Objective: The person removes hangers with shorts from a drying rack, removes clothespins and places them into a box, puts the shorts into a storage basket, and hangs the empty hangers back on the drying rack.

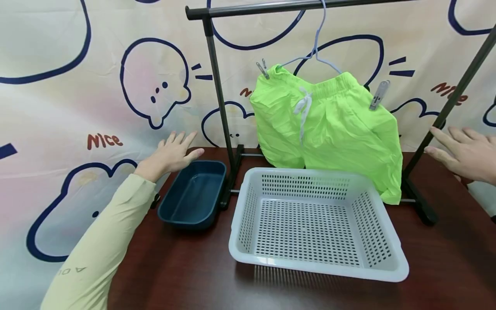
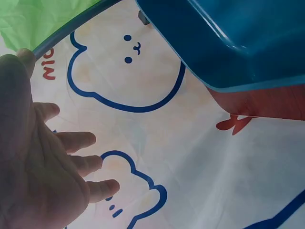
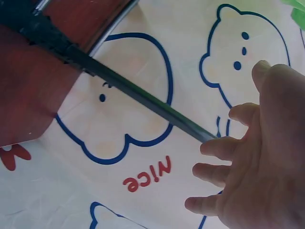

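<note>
The shorts (image 1: 333, 125) look creased cloth, the basket (image 1: 317, 267) and basin (image 1: 193, 193) glossy plastic, the bench (image 1: 174, 271) shiny wood, the rack (image 1: 217, 82) smooth metal.

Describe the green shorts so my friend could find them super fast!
Find the black tubular clothes rack standing on the dark reddish table. From its top bar hangs a thin pale blue hanger, and on it are the bright lime-green fabric shorts, behind the white plastic basket. Unlike that basket or the dark blue rectangular tub, they're soft cloth with a white drawstring bow.

shorts (image 1: 329, 125): neon green | basin (image 1: 191, 187): dark blue | rack (image 1: 218, 82): black | basket (image 1: 321, 270): white | table (image 1: 174, 267): red-brown | backdrop (image 1: 38, 116): navy cartoon outlines
</note>
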